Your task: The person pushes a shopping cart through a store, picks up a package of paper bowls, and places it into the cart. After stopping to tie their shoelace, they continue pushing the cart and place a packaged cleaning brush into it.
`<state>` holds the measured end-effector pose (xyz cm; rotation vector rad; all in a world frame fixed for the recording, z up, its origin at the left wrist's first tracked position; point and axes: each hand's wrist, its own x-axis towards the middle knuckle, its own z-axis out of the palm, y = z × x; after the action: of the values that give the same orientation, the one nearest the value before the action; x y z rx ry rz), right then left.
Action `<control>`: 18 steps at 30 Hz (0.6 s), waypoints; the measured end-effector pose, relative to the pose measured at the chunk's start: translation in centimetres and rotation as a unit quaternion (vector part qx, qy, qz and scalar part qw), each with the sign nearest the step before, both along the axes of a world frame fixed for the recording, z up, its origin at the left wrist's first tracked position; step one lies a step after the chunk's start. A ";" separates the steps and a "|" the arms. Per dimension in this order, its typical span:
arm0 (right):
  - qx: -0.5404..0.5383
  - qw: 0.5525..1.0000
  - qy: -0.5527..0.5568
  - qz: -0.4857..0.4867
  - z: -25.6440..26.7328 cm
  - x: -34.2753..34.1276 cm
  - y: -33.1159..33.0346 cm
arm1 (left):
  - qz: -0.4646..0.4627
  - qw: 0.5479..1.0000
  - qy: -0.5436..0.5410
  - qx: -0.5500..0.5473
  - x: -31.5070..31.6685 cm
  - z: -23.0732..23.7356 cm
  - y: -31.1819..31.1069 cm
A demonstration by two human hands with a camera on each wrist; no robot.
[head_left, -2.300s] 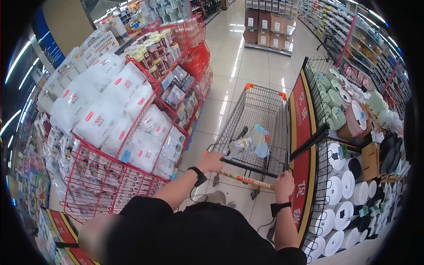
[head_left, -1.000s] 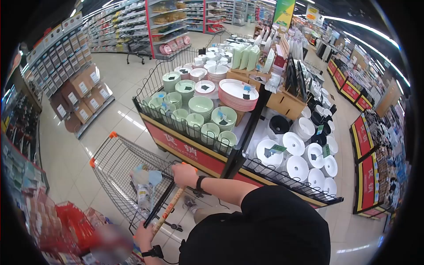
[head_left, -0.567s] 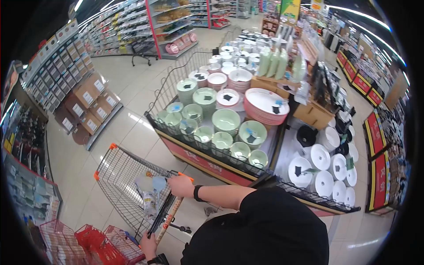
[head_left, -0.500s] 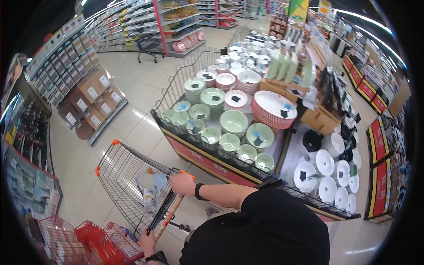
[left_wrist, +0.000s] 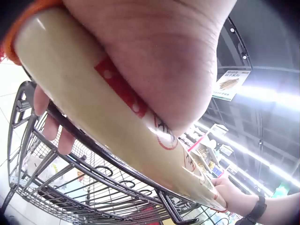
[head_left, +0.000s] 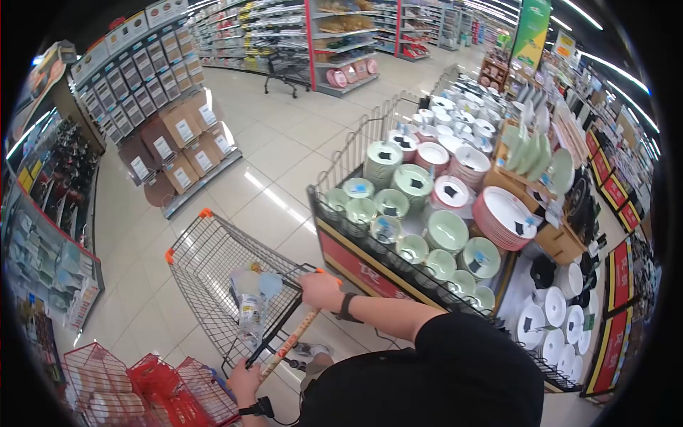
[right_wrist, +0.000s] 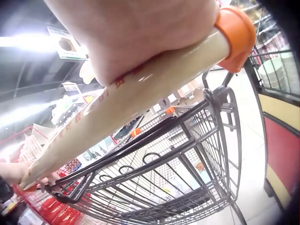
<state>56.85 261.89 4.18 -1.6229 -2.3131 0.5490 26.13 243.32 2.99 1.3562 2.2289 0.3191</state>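
Both hands grip the cream handle of a wire shopping cart with orange corner caps. My left hand holds the end nearer the red baskets; the left wrist view shows its fingers wrapped under the bar. At the other end, beside the crockery stand, my right hand holds the handle near its orange cap. Inside the cart lies a clear plastic package with a printed label, and a pale blue piece beside it.
A crockery stand with green, pink and white bowls borders the right side. Ahead on the left stands a rack of brown boxes. Red wire baskets stand at lower left. A dark cart is farther off on the tiled floor.
The view has swung from the red basket shelves toward the crockery stand, which since slides right in view. The cart has turned and rolled along. Both hands keep their hold on the handle.
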 end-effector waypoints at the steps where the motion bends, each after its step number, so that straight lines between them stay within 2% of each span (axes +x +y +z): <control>1: -0.011 1.000 0.004 -0.015 0.6 -0.6 0.7 | -0.011 1.000 0.012 0.010 -0.7 0.0 0.9; 3: 0.010 0.999 0.008 -0.034 0.2 -1.8 2.0 | -0.009 0.999 0.003 0.032 -1.9 -0.1 2.2; 5: -0.055 0.997 -0.034 -0.033 2.2 -3.1 3.2 | -0.016 1.000 -0.001 -0.004 -2.3 2.0 3.7; 7: -0.021 0.999 -0.029 -0.010 0.9 -4.1 4.9 | -0.001 1.000 -0.002 -0.004 -4.0 1.1 5.2; 9: -0.012 0.999 -0.039 0.003 0.2 -5.3 6.4 | -0.034 0.999 0.022 0.001 -5.5 0.7 6.4; 11: -0.002 0.999 -0.047 0.013 0.1 -6.7 8.0 | -0.026 0.999 0.018 0.015 -7.3 0.3 7.9; 13: -0.035 0.998 -0.049 -0.007 0.1 -8.2 9.5 | -0.038 0.999 0.007 0.005 -8.8 0.2 9.5; 18: 0.023 0.998 -0.060 -0.009 0.5 -12.0 13.1 | -0.027 1.000 0.009 -0.012 -12.7 0.8 13.9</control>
<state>44.88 274.98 4.72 -1.6978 -2.3745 0.4002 13.47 257.25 3.81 1.4087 2.1992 0.2618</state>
